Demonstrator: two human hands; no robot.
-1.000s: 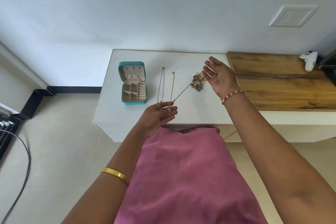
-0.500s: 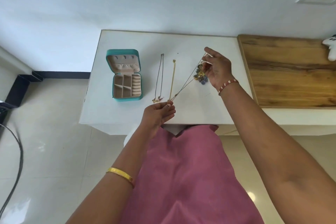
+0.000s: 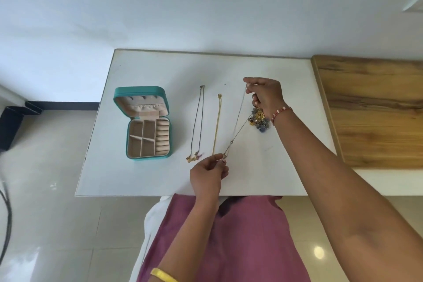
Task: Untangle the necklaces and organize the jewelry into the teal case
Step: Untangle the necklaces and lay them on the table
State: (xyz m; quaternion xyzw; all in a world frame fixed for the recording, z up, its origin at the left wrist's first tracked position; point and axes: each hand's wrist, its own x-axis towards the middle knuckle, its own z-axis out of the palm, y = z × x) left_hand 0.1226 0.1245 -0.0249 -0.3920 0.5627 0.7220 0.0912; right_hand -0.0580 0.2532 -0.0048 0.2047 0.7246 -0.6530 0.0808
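**Thin chain drawn taut between two hands**

Since the earlier frame, the right hand (image 3: 266, 96) has curled from an open palm into a pinch on the far end of the thin chain (image 3: 238, 121), while the left hand (image 3: 209, 175) keeps pinching the near end at 6 o'clock. Between them the chain runs taut above the white table (image 3: 160, 178). A jewelry cluster (image 3: 258, 120) lies just beside the right wrist at 3 o'clock. Two necklaces, a dark chain (image 3: 198, 121) and a gold chain (image 3: 217, 123), lie straight at centre. At 9 o'clock sits the teal case (image 3: 146, 121), open.
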